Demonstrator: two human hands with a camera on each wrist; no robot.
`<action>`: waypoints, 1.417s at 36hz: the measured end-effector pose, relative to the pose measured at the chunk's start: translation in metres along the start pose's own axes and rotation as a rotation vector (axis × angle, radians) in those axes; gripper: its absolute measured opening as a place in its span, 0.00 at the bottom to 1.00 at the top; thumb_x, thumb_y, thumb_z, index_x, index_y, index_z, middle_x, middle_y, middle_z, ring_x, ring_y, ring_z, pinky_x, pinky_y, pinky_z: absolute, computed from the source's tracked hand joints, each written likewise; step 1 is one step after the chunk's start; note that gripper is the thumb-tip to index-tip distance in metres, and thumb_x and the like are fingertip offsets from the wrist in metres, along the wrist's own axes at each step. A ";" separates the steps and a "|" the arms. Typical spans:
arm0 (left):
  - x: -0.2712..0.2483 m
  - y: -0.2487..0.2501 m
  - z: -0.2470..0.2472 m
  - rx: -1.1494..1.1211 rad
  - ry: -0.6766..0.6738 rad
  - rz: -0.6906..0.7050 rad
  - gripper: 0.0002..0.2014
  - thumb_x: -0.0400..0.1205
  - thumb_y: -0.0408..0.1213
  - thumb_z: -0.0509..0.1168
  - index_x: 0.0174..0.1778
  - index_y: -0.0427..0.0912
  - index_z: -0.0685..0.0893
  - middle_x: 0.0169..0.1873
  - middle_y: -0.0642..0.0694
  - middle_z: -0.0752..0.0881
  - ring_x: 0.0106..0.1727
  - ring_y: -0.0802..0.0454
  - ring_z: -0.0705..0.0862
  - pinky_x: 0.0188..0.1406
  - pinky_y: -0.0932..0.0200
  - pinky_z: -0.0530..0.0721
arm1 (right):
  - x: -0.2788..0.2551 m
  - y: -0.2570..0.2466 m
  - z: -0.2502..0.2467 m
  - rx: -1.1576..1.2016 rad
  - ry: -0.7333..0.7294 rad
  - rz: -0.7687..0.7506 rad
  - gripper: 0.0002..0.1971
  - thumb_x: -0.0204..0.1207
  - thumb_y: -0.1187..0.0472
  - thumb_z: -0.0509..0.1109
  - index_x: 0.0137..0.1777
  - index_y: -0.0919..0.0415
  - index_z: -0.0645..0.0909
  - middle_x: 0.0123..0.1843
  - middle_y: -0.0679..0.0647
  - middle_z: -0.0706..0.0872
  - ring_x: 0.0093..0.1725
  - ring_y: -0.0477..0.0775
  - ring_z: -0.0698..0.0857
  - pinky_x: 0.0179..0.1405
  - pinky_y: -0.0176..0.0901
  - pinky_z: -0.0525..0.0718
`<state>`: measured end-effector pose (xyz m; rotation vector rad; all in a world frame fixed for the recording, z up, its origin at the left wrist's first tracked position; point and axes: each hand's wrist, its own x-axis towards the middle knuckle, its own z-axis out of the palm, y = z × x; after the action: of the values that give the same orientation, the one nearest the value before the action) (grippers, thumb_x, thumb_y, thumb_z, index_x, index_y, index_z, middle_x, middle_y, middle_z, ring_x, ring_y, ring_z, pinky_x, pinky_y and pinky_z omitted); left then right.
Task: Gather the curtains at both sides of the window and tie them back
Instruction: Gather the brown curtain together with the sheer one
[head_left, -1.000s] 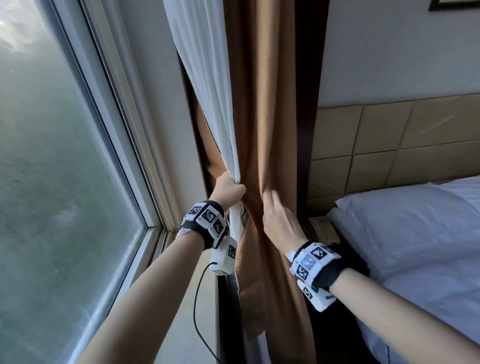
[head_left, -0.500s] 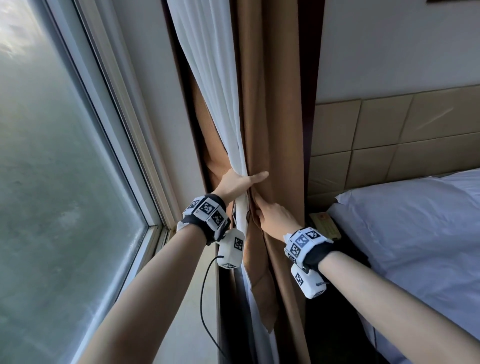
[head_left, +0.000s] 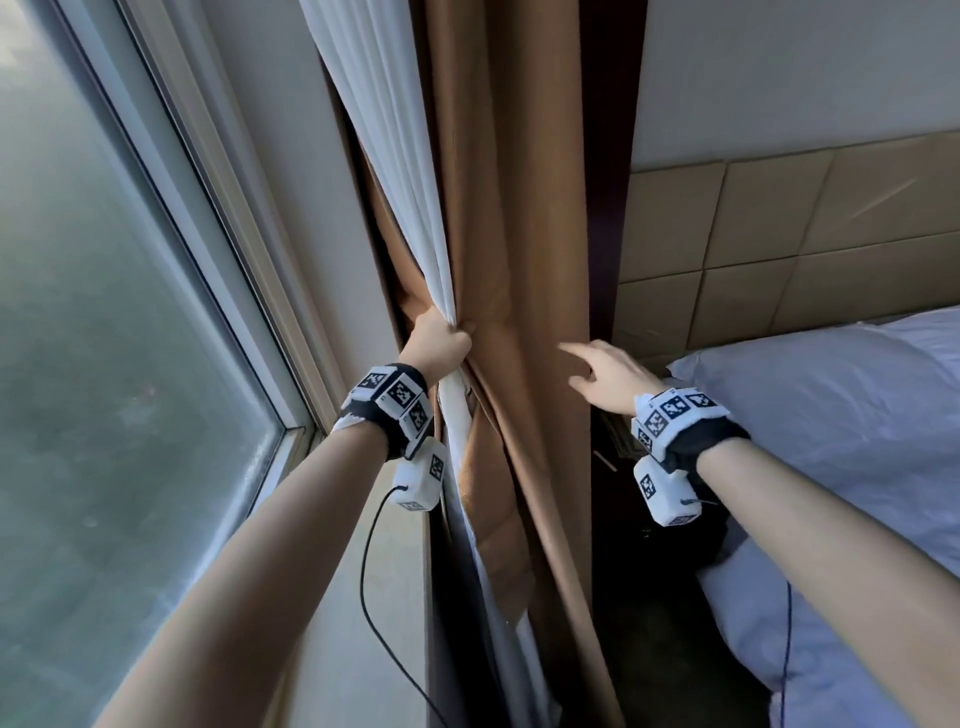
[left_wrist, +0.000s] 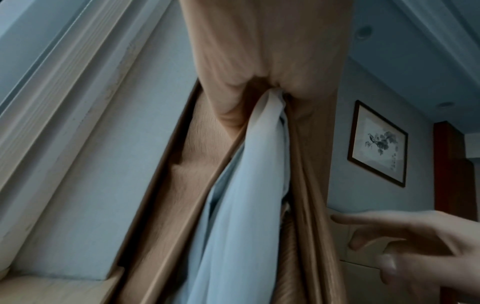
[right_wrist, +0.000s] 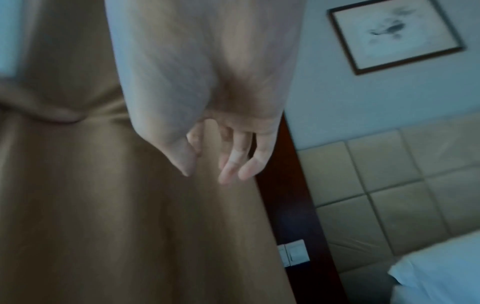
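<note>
Curtains hang vertically at the window's right edge; left hand (head_left: 439, 345) clenches the white sheer (head_left: 410, 171) and brown drape (head_left: 498, 208) together, right hand (head_left: 608, 379) hovers just right of the drape, fingers spread, holding nothing, nearer the loose outer folds.

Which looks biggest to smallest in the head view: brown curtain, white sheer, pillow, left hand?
1. brown curtain, spanning top to bottom.
2. pillow and white sheer: similar spread, and the pillow lies nearer, so unranked.
3. left hand, clearly smallest, its grip bunching both curtains.
</note>
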<state>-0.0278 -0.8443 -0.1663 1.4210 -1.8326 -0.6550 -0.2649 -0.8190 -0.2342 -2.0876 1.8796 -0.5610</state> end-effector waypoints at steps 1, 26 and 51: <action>0.000 0.000 0.000 -0.003 0.000 0.006 0.22 0.84 0.31 0.58 0.76 0.38 0.71 0.68 0.39 0.78 0.69 0.41 0.76 0.60 0.62 0.70 | 0.004 0.005 -0.004 0.018 0.020 0.029 0.28 0.80 0.54 0.63 0.80 0.42 0.62 0.75 0.57 0.71 0.69 0.61 0.77 0.70 0.55 0.75; -0.011 0.002 -0.003 -0.065 0.083 -0.124 0.16 0.85 0.33 0.59 0.68 0.39 0.74 0.55 0.45 0.79 0.52 0.49 0.76 0.54 0.58 0.75 | 0.071 -0.006 -0.018 0.420 0.339 0.192 0.37 0.73 0.62 0.69 0.81 0.52 0.61 0.65 0.59 0.83 0.64 0.64 0.82 0.63 0.46 0.79; -0.015 0.024 0.008 -0.097 -0.108 -0.167 0.12 0.72 0.23 0.67 0.47 0.43 0.78 0.50 0.39 0.84 0.51 0.44 0.82 0.54 0.53 0.82 | -0.020 -0.094 0.061 -0.131 0.044 -0.209 0.27 0.81 0.67 0.55 0.79 0.73 0.56 0.68 0.70 0.74 0.60 0.72 0.83 0.57 0.57 0.82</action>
<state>-0.0467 -0.8234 -0.1568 1.5107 -1.7503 -0.9079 -0.1550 -0.7916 -0.2477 -2.3941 1.7760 -0.5469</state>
